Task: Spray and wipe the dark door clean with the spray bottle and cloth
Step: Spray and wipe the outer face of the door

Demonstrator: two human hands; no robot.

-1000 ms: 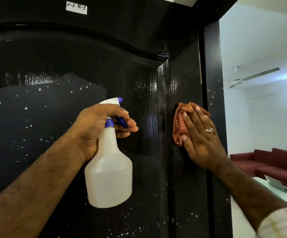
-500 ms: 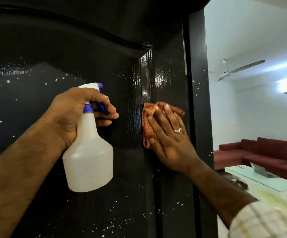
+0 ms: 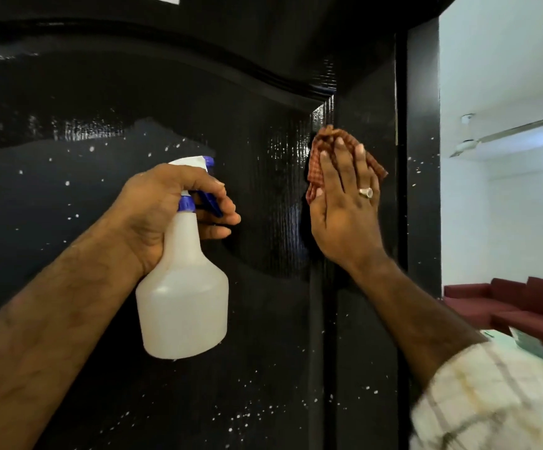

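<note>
The dark glossy door (image 3: 85, 92) fills most of the view, speckled with white droplets and wet streaks. My left hand (image 3: 163, 209) grips the neck of a white spray bottle (image 3: 182, 300) with a blue trigger, fingers curled over the trigger, nozzle facing the door. My right hand (image 3: 345, 206) lies flat with straight fingers, pressing an orange checked cloth (image 3: 317, 164) against the door's right stile near the panel's upper corner. Most of the cloth is hidden under the hand.
The black door frame (image 3: 422, 157) runs down the right of the door. Beyond it a white room opens, with a ceiling fan (image 3: 504, 134), a red sofa (image 3: 523, 306) and a pale table (image 3: 523, 349) low at the right.
My right hand has pushed the cloth upward on the door stile, toward the panel's corner. The view has tilted and shifted; the left hand still holds the bottle the same way.
</note>
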